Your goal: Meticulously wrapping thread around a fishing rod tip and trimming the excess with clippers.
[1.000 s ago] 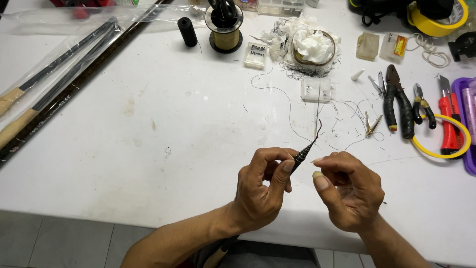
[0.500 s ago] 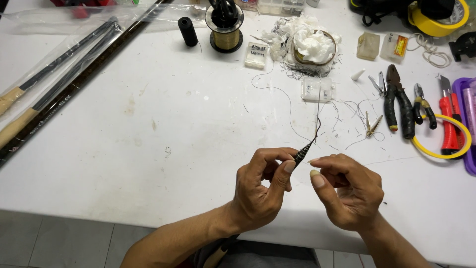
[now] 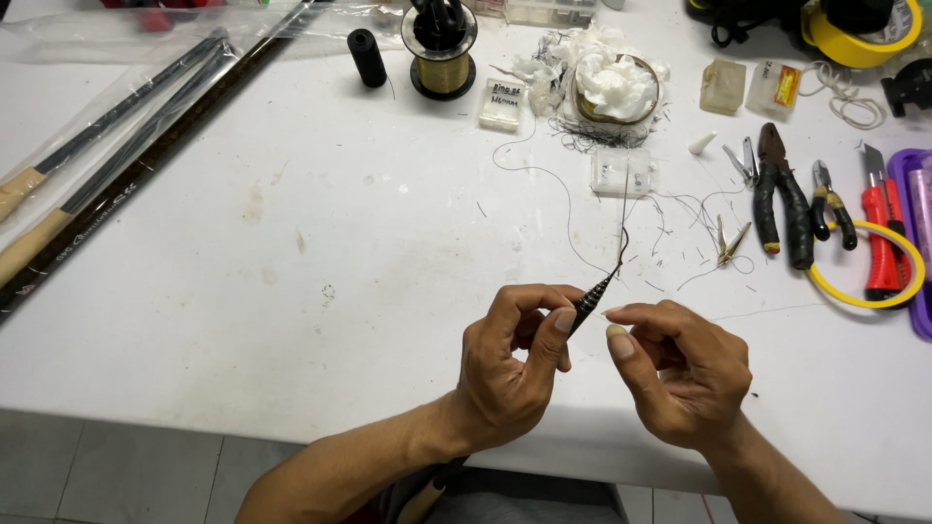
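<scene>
Left hand: here it is, left hand [image 3: 510,364], pinched shut on the rod tip [image 3: 594,296], a dark tapered piece with ribbed wrapping, thumb and forefinger clamped on its thick end.
Rod tip: held in the air above the near part of the table [image 3: 291,320], pointing up and away to the right, a thin wire end curling off its top.
Right hand: right hand [image 3: 684,374] sits just beside the tip, fingers curled in tight, thumb pressed to forefinger as if pinching something very fine; I cannot tell if a thread is really between them.
Line: a thin dark line [image 3: 544,180] loops across the table beyond the tip; whether it joins the tip is too fine to see.
Doing it well: my read, keep the left pinch low on the wrapped part so the tip does not twist, and let the right hand work in small, taut pulls close to the tip.
Near edge: both wrists hang over the table's front edge, floor below, so anything dropped here may fall off.
Open room: a wide bare stretch lies left of the hands, out to the long rods [image 3: 116,165] lying on a slant.
Crowded side: pliers [image 3: 782,199], cutters [image 3: 833,204] and a yellow ring [image 3: 859,291] lie to the right, near the right hand.
Far side: a gold spool [image 3: 444,60] and a white wad [image 3: 614,87] stand well apart, up top.
</scene>
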